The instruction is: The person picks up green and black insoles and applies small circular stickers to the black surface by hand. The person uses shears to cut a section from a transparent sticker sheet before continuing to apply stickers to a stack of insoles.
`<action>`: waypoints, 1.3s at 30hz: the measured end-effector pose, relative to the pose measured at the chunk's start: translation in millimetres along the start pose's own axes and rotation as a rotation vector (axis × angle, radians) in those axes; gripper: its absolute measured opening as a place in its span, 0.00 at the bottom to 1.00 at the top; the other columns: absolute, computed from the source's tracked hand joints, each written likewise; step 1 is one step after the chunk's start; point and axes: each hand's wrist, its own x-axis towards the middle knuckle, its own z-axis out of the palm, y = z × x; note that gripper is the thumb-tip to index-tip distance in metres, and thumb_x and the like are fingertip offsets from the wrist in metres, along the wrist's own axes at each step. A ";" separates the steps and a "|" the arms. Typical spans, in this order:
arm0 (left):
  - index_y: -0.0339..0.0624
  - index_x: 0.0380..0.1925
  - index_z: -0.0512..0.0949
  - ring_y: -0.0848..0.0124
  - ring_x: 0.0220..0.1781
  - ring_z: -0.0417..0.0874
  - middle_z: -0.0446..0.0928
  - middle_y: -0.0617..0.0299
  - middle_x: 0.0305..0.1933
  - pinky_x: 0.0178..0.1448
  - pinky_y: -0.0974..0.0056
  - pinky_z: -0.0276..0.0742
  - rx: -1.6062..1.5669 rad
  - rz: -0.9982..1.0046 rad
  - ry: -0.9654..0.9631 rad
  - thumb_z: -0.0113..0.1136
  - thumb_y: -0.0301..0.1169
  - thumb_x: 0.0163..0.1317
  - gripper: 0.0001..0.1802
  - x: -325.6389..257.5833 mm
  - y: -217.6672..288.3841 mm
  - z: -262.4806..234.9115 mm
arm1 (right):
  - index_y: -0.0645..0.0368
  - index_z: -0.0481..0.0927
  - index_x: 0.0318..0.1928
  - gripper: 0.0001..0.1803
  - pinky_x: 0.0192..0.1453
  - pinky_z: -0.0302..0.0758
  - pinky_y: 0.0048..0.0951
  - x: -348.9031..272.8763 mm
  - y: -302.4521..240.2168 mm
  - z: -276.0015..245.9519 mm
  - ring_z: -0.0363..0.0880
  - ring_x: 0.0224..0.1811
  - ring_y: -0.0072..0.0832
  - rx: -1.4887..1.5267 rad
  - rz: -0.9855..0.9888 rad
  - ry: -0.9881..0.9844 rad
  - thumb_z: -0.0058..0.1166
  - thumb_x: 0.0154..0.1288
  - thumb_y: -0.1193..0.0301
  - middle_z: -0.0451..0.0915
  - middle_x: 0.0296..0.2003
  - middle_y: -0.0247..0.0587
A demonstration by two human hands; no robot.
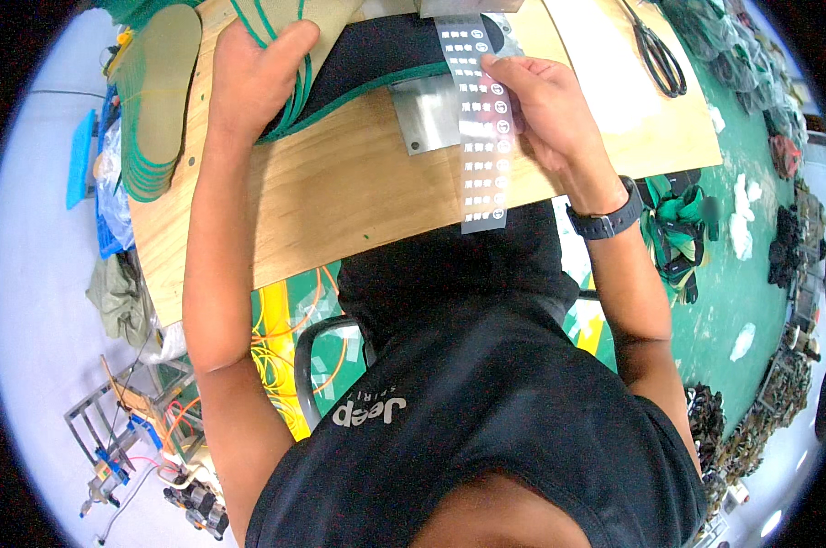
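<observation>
My left hand (256, 82) is closed round the edge of several green-rimmed shoe insoles (294, 96), its thumb lying over a beige one. Beside it a black insole (376, 46) with a green edge lies across the board, its tip running under the strip. Between thumb and fingers, my right hand (545, 105) pinches a clear strip of white-printed labels (482, 187). The strip lies over the insole's end and hangs past the near edge of the table. Below it sits a flat metal plate (425, 128), partly covered by the insole and strip.
A wooden tabletop (322, 201) carries a stack of beige insoles (162, 82) at the left. Black-handled scissors (660, 59) lie at the right. A grey metal block (468, 6) stands at the far edge. Green-and-black bundles (678, 224) lie on the floor at right.
</observation>
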 end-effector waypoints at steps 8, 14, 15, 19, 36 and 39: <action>0.35 0.31 0.78 0.72 0.30 0.76 0.78 0.61 0.27 0.39 0.65 0.72 0.020 -0.051 -0.087 0.56 0.37 0.53 0.15 -1.9 10.1 2.5 | 0.62 0.78 0.27 0.12 0.18 0.62 0.14 1.6 -4.0 -2.8 0.71 0.16 0.14 -0.048 0.017 -0.022 0.52 0.65 0.67 0.77 0.20 0.31; 0.37 0.32 0.79 0.72 0.29 0.76 0.77 0.61 0.25 0.38 0.64 0.72 0.205 -0.133 -0.147 0.56 0.36 0.55 0.13 -7.8 25.2 9.7 | 0.62 0.78 0.25 0.14 0.17 0.60 0.16 0.9 -1.3 -0.3 0.68 0.15 0.13 -0.081 0.000 0.013 0.52 0.64 0.65 0.77 0.18 0.31; 0.38 0.32 0.79 0.71 0.30 0.76 0.78 0.62 0.26 0.39 0.63 0.72 0.266 -0.152 -0.172 0.56 0.36 0.56 0.12 -7.5 27.8 8.3 | 0.62 0.79 0.26 0.15 0.17 0.60 0.16 2.3 -1.3 0.7 0.68 0.15 0.13 -0.074 -0.017 0.007 0.52 0.64 0.64 0.77 0.18 0.31; 0.41 0.46 0.77 0.64 0.41 0.81 0.81 0.54 0.38 0.48 0.61 0.73 0.310 -0.008 -0.315 0.65 0.43 0.52 0.24 -5.7 20.3 18.4 | 0.61 0.79 0.25 0.16 0.16 0.61 0.16 0.6 -1.6 3.5 0.68 0.14 0.13 -0.106 0.000 0.046 0.52 0.65 0.63 0.76 0.17 0.30; 0.37 0.37 0.76 0.50 0.37 0.80 0.79 0.46 0.32 0.43 0.55 0.75 0.522 0.051 -0.341 0.68 0.42 0.48 0.23 -9.2 32.3 21.1 | 0.64 0.77 0.32 0.11 0.24 0.71 0.18 -23.2 -7.9 -6.4 0.75 0.23 0.18 0.183 -0.199 0.182 0.49 0.66 0.69 0.78 0.26 0.36; 0.36 0.36 0.77 0.54 0.34 0.81 0.78 0.47 0.28 0.42 0.56 0.75 0.479 -0.020 -0.300 0.63 0.40 0.52 0.19 -13.1 45.7 26.5 | 0.64 0.77 0.33 0.09 0.25 0.72 0.20 -28.7 -12.4 -14.2 0.74 0.22 0.20 0.312 -0.188 0.284 0.48 0.66 0.71 0.78 0.27 0.38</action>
